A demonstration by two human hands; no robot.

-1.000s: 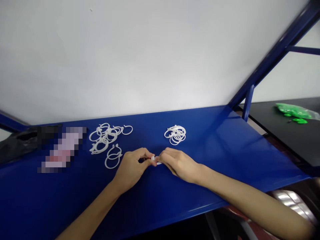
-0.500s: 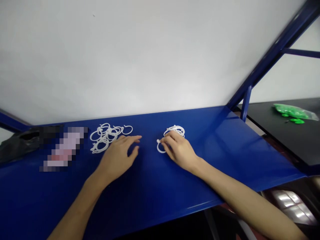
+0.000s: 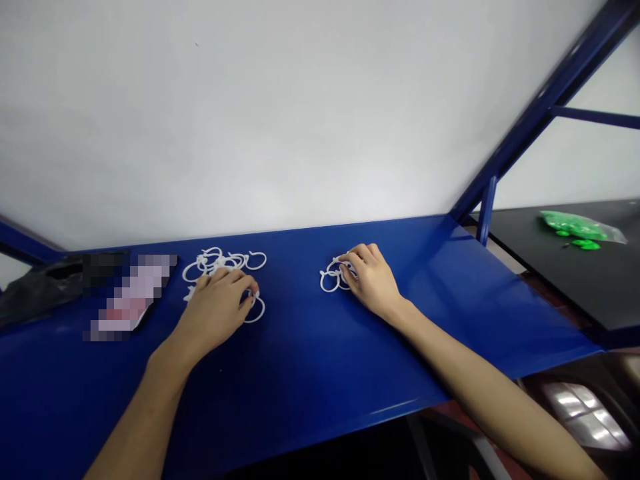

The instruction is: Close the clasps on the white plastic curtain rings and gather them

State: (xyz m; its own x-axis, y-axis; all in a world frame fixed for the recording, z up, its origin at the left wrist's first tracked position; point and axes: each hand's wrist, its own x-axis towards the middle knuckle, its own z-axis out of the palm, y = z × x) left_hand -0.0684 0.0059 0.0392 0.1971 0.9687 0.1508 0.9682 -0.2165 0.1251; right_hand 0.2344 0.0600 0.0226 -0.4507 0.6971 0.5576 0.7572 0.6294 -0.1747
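Note:
My left hand (image 3: 217,310) is closed in a pinch on a white plastic ring (image 3: 263,310) that has a small knob, low over the blue surface. Behind and partly under this hand lies a loose heap of similar white rings (image 3: 213,257). My right hand (image 3: 369,277) curls over a smaller group of white rings (image 3: 329,282) to the right, thumb and fingertips closed about one of them. The palm and fingers hide part of that group.
The rings lie on a blue metal shelf (image 3: 300,373) against a white wall (image 3: 300,120). At left are a blurred-out flat object (image 3: 137,287) and a black plastic bag (image 3: 45,287). Blue frame bars (image 3: 530,120) rise at right, beside a black table (image 3: 560,267) with a bag of green pieces (image 3: 580,225).
My left hand has moved left and down from its open pose and has taken hold of a ring. My right hand has shifted right and slightly up, bringing its ring to the right-hand group.

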